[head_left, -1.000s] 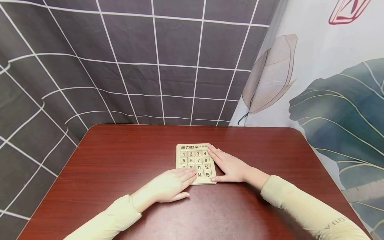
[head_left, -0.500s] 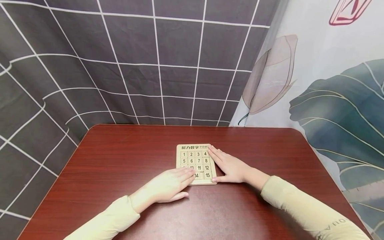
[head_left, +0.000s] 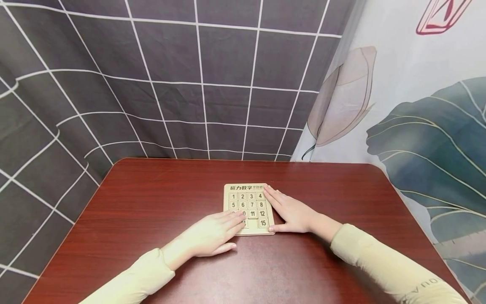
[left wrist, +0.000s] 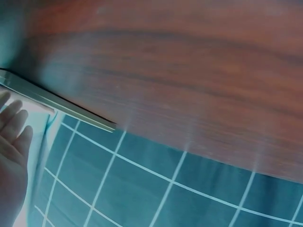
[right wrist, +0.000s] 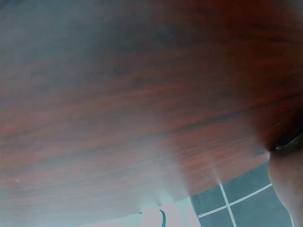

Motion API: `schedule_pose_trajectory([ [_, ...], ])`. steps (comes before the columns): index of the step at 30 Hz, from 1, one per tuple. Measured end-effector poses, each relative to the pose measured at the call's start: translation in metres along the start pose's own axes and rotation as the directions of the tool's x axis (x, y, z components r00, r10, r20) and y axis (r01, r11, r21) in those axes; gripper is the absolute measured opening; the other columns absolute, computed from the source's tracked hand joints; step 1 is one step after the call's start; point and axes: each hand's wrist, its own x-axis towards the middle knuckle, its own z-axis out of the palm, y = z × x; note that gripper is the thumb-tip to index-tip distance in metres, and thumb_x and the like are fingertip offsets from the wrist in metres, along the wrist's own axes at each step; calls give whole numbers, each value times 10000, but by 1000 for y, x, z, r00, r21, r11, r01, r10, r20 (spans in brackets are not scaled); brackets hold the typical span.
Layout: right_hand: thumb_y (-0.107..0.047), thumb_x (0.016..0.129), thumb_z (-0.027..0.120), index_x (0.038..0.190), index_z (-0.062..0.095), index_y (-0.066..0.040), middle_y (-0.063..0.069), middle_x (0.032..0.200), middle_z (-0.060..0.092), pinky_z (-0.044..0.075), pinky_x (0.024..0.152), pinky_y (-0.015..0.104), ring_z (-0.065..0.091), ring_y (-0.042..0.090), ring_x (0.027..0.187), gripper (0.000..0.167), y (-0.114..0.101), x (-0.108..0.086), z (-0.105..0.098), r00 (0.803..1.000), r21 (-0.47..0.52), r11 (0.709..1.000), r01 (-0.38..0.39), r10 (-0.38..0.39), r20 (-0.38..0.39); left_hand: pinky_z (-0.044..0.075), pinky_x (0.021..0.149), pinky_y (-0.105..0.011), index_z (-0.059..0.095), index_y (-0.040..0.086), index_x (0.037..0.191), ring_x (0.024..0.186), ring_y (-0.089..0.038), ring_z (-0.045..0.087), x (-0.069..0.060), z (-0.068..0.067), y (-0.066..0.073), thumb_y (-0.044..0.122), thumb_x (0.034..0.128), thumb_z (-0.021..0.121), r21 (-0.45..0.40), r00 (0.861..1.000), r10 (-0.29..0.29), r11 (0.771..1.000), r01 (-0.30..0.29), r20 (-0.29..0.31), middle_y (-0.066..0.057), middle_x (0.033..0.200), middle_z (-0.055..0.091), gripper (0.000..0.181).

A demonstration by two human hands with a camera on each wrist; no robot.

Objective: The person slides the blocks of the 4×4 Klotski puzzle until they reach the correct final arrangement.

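A pale sliding number puzzle (head_left: 252,204) lies flat on the table in the head view, with numbered tiles in rows and printed characters along its top. My left hand (head_left: 212,233) lies across its lower left part, straight fingertips touching the bottom-row tiles and hiding some. An uncovered gap shows in the bottom row, just left of tile 15 (head_left: 263,223). Along the right edge rests my right hand (head_left: 290,212), fingers straight at the upper corner and thumb at the lower corner. In the left wrist view, the puzzle's thin edge (left wrist: 61,104) shows near a hand (left wrist: 13,156).
The red-brown wooden table (head_left: 159,190) extends around the puzzle on all sides. A dark cloth with white grid lines (head_left: 171,101) hangs behind it. On the right hangs a white curtain with leaf prints (head_left: 402,55).
The left fingertips have slid slightly left, and the tile marked 14 moved left with them. A gap has opened beside tile 15. The right hand stays in place.
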Motion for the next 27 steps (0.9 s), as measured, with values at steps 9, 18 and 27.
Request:
schedule_pose_trajectory([
  [9,-660,975,619,1675,181,40,190,1791,91,313,1322,530,207,352,1651,1083,3,-3,1,1000,-4,1000,13,-13,-1,435,1262,-367,564,69,1530,1495,-218,535,32,5,9,525,1057,559,-48,997,14,999,-10,77,-88,1600,560,657],
  [18,-668,980,606,1667,199,54,218,1779,129,332,1309,546,236,377,1639,1076,-2,-4,-3,1000,-12,1000,19,-19,-6,419,1270,-341,577,73,1517,1487,-210,544,39,8,12,527,1068,531,-17,994,22,1000,-20,107,-83,1593,568,641],
  [27,-685,967,618,1666,207,50,227,1773,153,357,1294,551,261,387,1629,1094,-2,-5,-8,1000,-29,999,18,-19,-19,438,1259,-347,573,77,1524,1485,-216,547,21,9,5,517,1073,533,-25,994,-5,1000,8,112,-86,1590,571,632],
])
